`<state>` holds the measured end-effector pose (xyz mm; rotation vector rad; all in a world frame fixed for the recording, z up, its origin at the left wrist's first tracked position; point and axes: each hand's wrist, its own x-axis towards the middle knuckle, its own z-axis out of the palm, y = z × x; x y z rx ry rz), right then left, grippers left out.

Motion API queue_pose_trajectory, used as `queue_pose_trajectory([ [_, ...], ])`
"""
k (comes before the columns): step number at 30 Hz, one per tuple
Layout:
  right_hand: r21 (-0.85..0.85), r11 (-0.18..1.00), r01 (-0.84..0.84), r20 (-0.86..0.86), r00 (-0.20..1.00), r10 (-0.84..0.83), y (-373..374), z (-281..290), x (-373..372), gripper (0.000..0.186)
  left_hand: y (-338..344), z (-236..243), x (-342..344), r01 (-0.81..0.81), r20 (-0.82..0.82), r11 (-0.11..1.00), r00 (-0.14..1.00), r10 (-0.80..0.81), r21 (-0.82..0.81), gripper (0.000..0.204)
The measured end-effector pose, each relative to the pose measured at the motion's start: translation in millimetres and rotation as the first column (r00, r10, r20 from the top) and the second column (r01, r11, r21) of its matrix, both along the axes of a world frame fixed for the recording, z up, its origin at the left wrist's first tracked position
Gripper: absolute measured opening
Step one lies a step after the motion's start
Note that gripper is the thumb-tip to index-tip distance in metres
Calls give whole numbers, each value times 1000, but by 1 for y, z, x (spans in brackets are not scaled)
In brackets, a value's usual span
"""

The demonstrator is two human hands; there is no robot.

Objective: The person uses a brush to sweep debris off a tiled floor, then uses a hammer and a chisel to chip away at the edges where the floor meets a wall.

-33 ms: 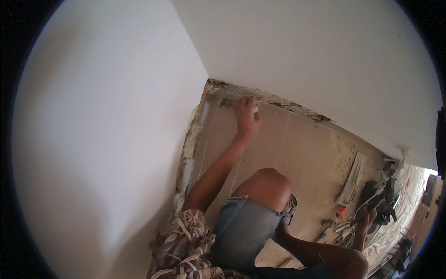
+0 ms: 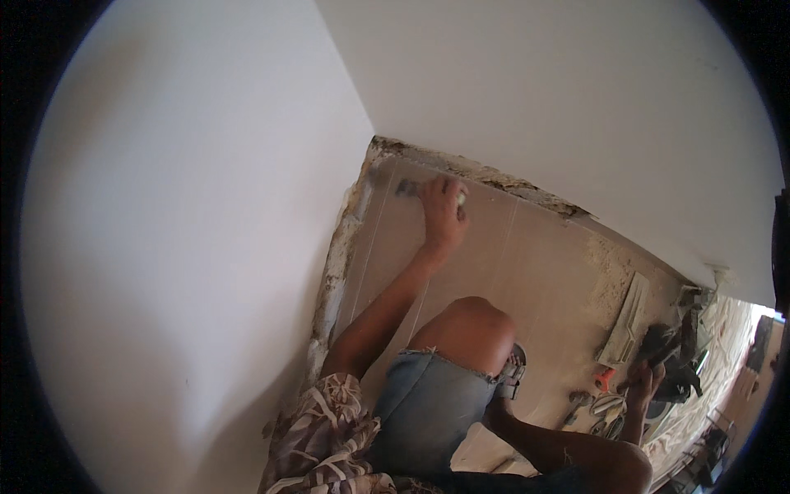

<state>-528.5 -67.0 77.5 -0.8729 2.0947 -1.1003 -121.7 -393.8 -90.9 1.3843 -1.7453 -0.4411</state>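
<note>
Room interior under renovation, seen from within, plain white wall (image 2: 189, 230) meeting another (image 2: 535, 90) at a corner, raw broken strip (image 2: 477, 177) along their base, dusty tan floor (image 2: 485, 255) with thin joint lines, scattered tools (image 2: 605, 379) at right

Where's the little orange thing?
In the head view, the orange thing is on the floor, lower right, by the bottom end of the long pale board and well right of the left hand.

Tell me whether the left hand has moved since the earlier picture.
Yes, slightly: the left hand has shifted away from the foot of the wall corner, downward and a little right in the view.
</note>
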Motion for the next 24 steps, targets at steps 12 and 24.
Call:
queue_pose_trajectory([
  [12, -201, 830, -520, 493, 678, 545, -128, -118, 175, 38, 128, -19, 71, 83, 12, 974, 996, -88, 212, 50],
  [24, -73, 569, -819, 495, 466, 733, -172, -118, 286, 22, 201, -3, 93, 28, -95, 978, 995, -8, 205, 55],
])
